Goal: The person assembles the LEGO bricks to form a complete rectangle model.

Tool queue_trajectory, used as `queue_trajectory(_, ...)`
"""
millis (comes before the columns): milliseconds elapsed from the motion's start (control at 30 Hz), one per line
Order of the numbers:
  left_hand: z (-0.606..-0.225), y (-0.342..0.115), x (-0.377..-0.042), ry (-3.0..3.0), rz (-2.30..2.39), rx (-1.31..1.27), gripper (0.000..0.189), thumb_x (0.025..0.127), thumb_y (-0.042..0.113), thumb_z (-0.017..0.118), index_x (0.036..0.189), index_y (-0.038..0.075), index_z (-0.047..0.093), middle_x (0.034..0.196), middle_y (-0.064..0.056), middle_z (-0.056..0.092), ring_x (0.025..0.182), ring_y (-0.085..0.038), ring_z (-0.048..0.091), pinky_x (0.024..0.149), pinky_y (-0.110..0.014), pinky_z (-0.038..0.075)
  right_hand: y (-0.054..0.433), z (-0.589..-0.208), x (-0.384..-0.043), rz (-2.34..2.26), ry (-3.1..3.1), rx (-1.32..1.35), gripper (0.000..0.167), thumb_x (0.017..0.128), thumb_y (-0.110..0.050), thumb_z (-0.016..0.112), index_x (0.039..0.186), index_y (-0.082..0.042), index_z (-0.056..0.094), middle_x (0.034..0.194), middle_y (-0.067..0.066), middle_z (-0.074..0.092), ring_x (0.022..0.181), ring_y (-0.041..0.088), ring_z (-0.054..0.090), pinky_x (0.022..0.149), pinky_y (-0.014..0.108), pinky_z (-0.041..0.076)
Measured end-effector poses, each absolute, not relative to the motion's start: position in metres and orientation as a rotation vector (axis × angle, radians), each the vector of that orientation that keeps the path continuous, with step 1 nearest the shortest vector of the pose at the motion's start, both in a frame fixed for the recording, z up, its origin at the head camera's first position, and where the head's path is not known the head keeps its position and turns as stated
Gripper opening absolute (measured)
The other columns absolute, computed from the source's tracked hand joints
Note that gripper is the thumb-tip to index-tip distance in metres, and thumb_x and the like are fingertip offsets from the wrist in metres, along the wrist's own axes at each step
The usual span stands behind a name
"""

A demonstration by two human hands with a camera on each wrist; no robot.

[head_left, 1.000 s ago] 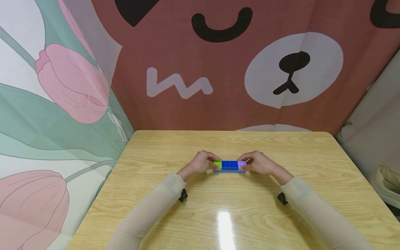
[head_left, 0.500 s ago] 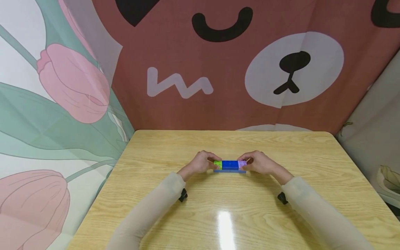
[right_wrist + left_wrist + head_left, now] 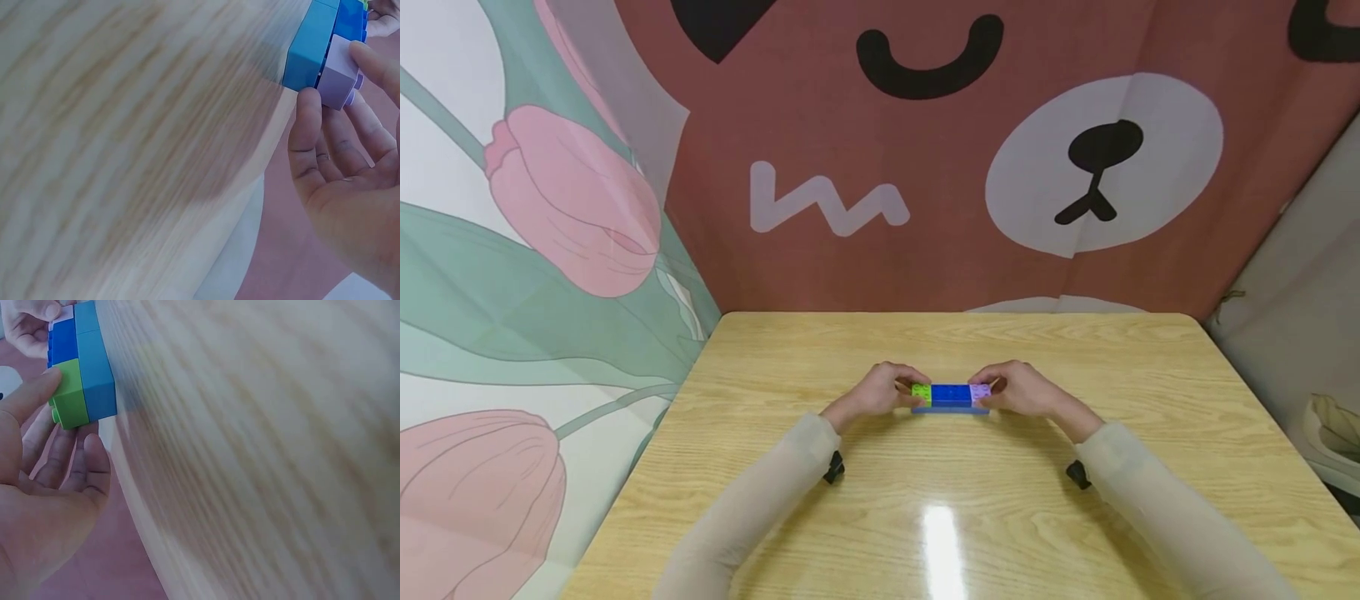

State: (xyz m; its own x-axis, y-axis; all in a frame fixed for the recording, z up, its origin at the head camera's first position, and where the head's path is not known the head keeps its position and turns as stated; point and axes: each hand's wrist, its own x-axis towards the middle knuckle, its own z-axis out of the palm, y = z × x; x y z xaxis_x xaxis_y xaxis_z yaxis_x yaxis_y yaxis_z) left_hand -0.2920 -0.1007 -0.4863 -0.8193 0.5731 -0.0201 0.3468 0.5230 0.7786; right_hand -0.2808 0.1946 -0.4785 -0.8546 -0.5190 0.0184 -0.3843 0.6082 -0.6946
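A low build of toy building bricks stands on the wooden table (image 3: 955, 467). Its bottom layer is light blue bricks (image 3: 97, 369), laid end to end. On top sit a green brick (image 3: 70, 397) at the left end, a dark blue brick (image 3: 951, 394) in the middle and a lilac brick (image 3: 337, 72) at the right end. My left hand (image 3: 880, 390) pinches the green brick between thumb and fingers. The lilac brick is pinched by my right hand (image 3: 1024, 390). In the right wrist view, a thin dark gap shows between lilac and light blue.
Behind the table hangs a reddish-brown cloth (image 3: 820, 267) with a bear face. A tulip-print cloth (image 3: 580, 200) hangs at the left. Black wrist devices (image 3: 1078, 474) sit under the sleeves. Glare lies on the table's near part.
My left forearm has shifted very slightly to the left. Both hands keep their pinch on the end bricks, and the bricks look the same.
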Motion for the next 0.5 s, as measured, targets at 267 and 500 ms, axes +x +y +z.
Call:
queue_trajectory(267,-0.4889,-0.1049,-0.2938,2.47,1.217,0.813,0.036,0.09,0.011,0.081,0.125,0.012,0.072,0.115,0.002,0.065,0.101,-0.014,0.065,0.085,-0.027,0.054,0.1952,-0.4755,-0.2812,-1.087,2.66,-0.773,0.033,0.087,-0.017,0.084,0.116,-0.008,0.072,0.107,0.001,0.07,0.09,0.02,0.066,0.08,0.04,0.056)
queue_trajectory(500,-0.491,-0.1069,-0.2949,2.481,1.244,0.8,0.034,0.089,0.011,0.082,0.121,0.014,0.073,0.108,0.004,0.062,0.097,-0.012,0.063,0.083,-0.026,0.054,0.1966,-0.4755,-0.2803,-1.1,2.661,-0.791,0.027,0.087,-0.012,0.083,0.11,-0.01,0.07,0.104,0.002,0.069,0.089,0.019,0.065,0.079,0.038,0.055)
